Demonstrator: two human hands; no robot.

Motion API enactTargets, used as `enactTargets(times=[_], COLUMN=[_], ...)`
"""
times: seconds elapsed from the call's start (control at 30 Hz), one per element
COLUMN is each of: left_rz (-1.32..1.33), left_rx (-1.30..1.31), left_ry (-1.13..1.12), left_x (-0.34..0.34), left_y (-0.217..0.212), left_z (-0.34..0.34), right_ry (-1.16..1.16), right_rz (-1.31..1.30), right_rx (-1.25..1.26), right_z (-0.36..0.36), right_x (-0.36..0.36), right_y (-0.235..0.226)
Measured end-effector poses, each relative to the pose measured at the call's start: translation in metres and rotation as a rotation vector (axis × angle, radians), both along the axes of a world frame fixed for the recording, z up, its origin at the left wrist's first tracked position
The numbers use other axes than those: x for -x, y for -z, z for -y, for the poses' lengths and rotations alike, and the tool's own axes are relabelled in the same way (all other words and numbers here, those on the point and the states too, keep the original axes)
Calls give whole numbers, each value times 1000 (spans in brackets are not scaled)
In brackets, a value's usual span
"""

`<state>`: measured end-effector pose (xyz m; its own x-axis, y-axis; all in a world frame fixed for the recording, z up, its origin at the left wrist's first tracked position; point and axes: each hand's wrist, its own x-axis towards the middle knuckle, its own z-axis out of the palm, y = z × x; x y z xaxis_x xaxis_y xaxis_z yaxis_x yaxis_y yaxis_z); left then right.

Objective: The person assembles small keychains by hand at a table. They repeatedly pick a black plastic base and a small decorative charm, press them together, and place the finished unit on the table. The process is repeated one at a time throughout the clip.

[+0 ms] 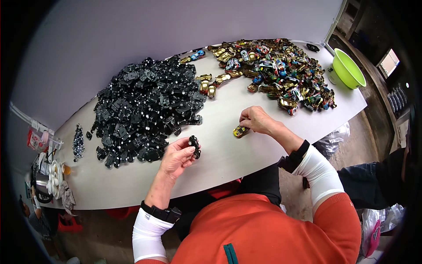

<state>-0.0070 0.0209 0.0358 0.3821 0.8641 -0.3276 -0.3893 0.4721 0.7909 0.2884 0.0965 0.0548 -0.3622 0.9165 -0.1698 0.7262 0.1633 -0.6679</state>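
Two hands are working over the tabletop [215, 174]: left hand [175, 159] on a black chassis [194, 148], right hand [258, 120] on a yellow-and-black toy car [239, 131].
Markings on the cars are showing too small to read. Left is pinching the chassis between thumb and curled fingers, near the near edge's middle. Right is gripping the toy car from above, fingertips bunched, farther in; can't tell if it's touching the surface. Black parts heap [145, 105] is lying toward the far edge, left of centre; colourful car heap [283, 75] is spreading to its right; green bowl [347, 70] is sitting by the right edge.
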Motion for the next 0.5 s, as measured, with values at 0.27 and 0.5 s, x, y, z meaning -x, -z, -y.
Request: enactTargets(times=[0.27, 0.5], left_rz=[275, 387], left_rx=[41, 75], left_ry=[38, 29], left_x=[-16, -14], left_y=[8, 19], left_z=[11, 14], right_ry=[-30, -80], right_rz=[-94, -44], right_rx=[-306, -402], right_z=[3, 2], right_x=[-5, -30], right_y=[16, -3])
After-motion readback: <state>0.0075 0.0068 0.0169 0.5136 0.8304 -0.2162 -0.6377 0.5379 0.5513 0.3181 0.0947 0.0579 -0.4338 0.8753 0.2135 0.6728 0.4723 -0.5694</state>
